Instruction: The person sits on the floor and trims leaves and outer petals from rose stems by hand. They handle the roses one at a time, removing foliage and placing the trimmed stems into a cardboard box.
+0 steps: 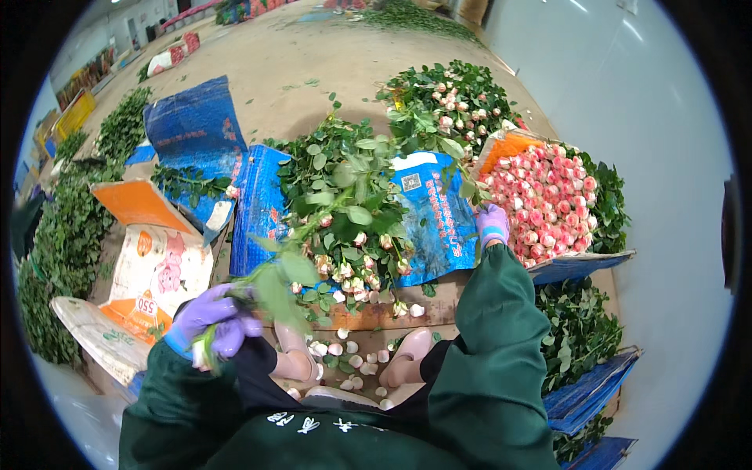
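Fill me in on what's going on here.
A person in a green top is handling roses. The purple-gloved left hand holds a leafy stem, its leaves blurred. The right hand is at the left edge of packed pink roses; whether its grip holds anything is hard to tell. Ahead, a heap of leafy roses lies beside a blue sheet, with loose petals scattered nearer the person.

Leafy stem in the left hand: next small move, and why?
I'd probably lift the left hand slightly and draw the leafy stem clear of the rose pile. In this view its blurred leafy end stretches across the pile's leaves, so it may snag or drag other stems. Whether they actually touch, I can't tell.
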The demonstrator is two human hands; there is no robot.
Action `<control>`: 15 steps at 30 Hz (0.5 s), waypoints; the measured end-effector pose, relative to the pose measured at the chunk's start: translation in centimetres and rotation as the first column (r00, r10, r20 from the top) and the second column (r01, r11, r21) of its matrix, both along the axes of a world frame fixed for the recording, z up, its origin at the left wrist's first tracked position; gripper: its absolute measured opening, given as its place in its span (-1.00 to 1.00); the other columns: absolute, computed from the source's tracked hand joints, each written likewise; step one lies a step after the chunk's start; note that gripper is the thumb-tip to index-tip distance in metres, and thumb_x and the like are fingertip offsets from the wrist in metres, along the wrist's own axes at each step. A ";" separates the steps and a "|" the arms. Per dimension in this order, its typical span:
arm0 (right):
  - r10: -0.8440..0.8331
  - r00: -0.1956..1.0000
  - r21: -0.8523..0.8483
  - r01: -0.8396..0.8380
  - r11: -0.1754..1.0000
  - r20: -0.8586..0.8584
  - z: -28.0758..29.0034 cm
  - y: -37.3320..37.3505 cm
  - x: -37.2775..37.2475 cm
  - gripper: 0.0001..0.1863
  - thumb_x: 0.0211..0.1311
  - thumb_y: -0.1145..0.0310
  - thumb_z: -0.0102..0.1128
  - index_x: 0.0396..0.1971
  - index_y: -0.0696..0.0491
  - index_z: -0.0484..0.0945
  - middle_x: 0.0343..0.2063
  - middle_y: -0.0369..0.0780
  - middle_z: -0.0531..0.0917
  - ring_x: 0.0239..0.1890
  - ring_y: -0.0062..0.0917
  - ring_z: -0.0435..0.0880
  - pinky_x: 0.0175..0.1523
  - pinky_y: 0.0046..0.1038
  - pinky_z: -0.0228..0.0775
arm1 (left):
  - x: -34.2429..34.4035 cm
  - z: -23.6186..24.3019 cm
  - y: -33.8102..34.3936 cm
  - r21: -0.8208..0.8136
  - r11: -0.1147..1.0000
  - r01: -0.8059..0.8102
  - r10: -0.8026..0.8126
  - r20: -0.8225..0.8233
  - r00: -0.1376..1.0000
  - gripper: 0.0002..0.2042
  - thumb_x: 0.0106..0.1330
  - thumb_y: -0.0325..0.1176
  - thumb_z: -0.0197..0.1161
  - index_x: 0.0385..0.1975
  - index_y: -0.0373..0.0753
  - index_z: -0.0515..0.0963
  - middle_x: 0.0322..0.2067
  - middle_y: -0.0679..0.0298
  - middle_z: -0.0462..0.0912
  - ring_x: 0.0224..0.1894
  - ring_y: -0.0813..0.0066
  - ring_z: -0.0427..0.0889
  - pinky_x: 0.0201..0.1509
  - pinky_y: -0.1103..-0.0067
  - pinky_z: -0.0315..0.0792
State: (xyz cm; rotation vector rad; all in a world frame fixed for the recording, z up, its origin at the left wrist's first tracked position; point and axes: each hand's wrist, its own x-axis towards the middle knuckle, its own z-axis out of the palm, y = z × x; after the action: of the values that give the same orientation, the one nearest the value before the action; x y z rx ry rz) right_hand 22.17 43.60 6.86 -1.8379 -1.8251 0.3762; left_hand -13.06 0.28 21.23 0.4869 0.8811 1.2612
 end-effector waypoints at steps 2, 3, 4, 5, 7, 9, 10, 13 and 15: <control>-0.048 0.999 -0.110 0.045 0.993 -0.019 -0.2 0.6 1.4 -0.69 0.03 0.31 0.11 -0.17 -0.02 0.59 -0.27 -0.08 0.63 -0.17 -0.25 0.60 -0.09 -0.33 0.40 | -2.3 -0.2 -4.1 0.125 0.965 -0.229 0.259 -0.348 0.901 -0.63 0.24 -0.32 0.05 -0.05 -0.48 0.33 -0.45 0.05 0.61 -0.64 0.56 0.56 -0.66 0.78 0.36; -0.077 0.997 -0.090 0.074 0.993 -0.028 -0.4 0.9 1.8 -0.69 0.00 0.31 0.17 -0.19 -0.02 0.60 -0.29 -0.08 0.64 -0.19 -0.24 0.61 -0.11 -0.32 0.41 | -3.4 -0.2 -6.0 0.203 0.933 -0.298 0.360 -0.477 0.802 -0.63 0.22 -0.32 0.05 -0.08 -0.49 0.36 -0.46 0.06 0.61 -0.64 0.56 0.56 -0.65 0.78 0.36; -0.082 0.996 -0.117 0.077 0.990 -0.044 -0.8 1.6 2.0 -0.69 -0.02 0.32 0.20 -0.20 -0.02 0.61 -0.30 -0.07 0.64 -0.21 -0.24 0.62 -0.11 -0.32 0.41 | -3.5 0.2 -7.3 0.257 0.890 -0.376 0.455 -0.521 0.723 -0.64 0.21 -0.33 0.04 -0.09 -0.49 0.37 -0.44 0.05 0.60 -0.59 0.51 0.57 -0.60 0.73 0.39; -0.078 0.994 -0.132 0.068 0.989 -0.075 -1.6 2.7 2.5 -0.70 -0.02 0.33 0.20 -0.21 -0.03 0.61 -0.30 -0.07 0.64 -0.21 -0.25 0.62 -0.11 -0.33 0.41 | -3.4 0.5 -8.1 0.260 0.862 -0.435 0.505 -0.510 0.696 -0.64 0.20 -0.35 0.04 -0.10 -0.50 0.37 -0.41 0.04 0.60 -0.55 0.45 0.58 -0.55 0.68 0.43; -0.078 0.995 -0.156 0.067 0.986 -0.066 -1.7 2.6 2.2 -0.73 -0.02 0.35 0.18 -0.23 -0.05 0.62 -0.28 -0.08 0.63 -0.19 -0.27 0.62 -0.09 -0.34 0.41 | -4.1 0.8 -10.0 0.215 0.830 -0.515 0.554 -0.424 0.716 -0.65 0.18 -0.37 0.02 -0.11 -0.51 0.38 -0.37 0.02 0.59 -0.45 0.35 0.60 -0.46 0.58 0.50; -0.039 0.999 -0.145 0.038 0.989 -0.006 -2.2 3.1 1.9 -0.73 -0.04 0.40 0.16 -0.25 -0.08 0.63 -0.27 -0.09 0.63 -0.17 -0.27 0.61 -0.06 -0.34 0.41 | -6.9 3.4 -13.3 0.007 0.965 -0.261 0.255 -0.232 0.939 -0.69 0.23 -0.39 -0.01 -0.14 -0.50 0.38 -0.36 -0.06 0.57 -0.44 0.19 0.61 -0.49 0.43 0.53; -0.016 0.999 -0.141 0.022 0.990 0.044 -2.2 3.4 1.5 -0.72 -0.05 0.41 0.15 -0.25 -0.09 0.63 -0.27 -0.09 0.63 -0.16 -0.27 0.61 -0.05 -0.34 0.41 | -7.2 3.8 -14.4 -0.111 0.952 -0.286 0.261 -0.202 0.944 -0.65 0.16 -0.39 0.04 -0.13 -0.54 0.37 -0.45 -0.05 0.58 -0.59 0.22 0.58 -0.60 0.45 0.50; 0.074 0.993 -0.155 -0.059 0.986 0.090 -1.9 2.7 0.2 -0.69 -0.07 0.45 0.13 -0.24 -0.09 0.63 -0.28 -0.09 0.63 -0.15 -0.29 0.61 -0.05 -0.35 0.42 | -9.6 4.1 -19.8 -0.164 0.936 -0.312 0.172 -0.560 0.811 -0.59 0.12 -0.34 0.13 -0.08 -0.50 0.37 -0.48 -0.03 0.59 -0.70 0.27 0.56 -0.70 0.52 0.46; 0.090 0.991 -0.188 -0.069 0.980 0.101 -2.5 3.1 0.4 -0.71 0.00 0.41 0.10 -0.23 -0.09 0.62 -0.30 -0.10 0.64 -0.18 -0.29 0.62 -0.06 -0.37 0.42 | -10.7 4.5 -22.5 -0.159 0.876 -0.456 0.252 -0.655 0.712 -0.58 0.13 -0.33 0.13 -0.05 -0.45 0.34 -0.46 -0.01 0.59 -0.69 0.31 0.55 -0.69 0.55 0.44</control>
State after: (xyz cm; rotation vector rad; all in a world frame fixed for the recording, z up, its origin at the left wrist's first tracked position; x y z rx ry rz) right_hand 22.57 46.73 4.35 -1.9462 -2.0015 0.4972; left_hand -23.78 -22.22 25.77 0.4949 1.7882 1.2895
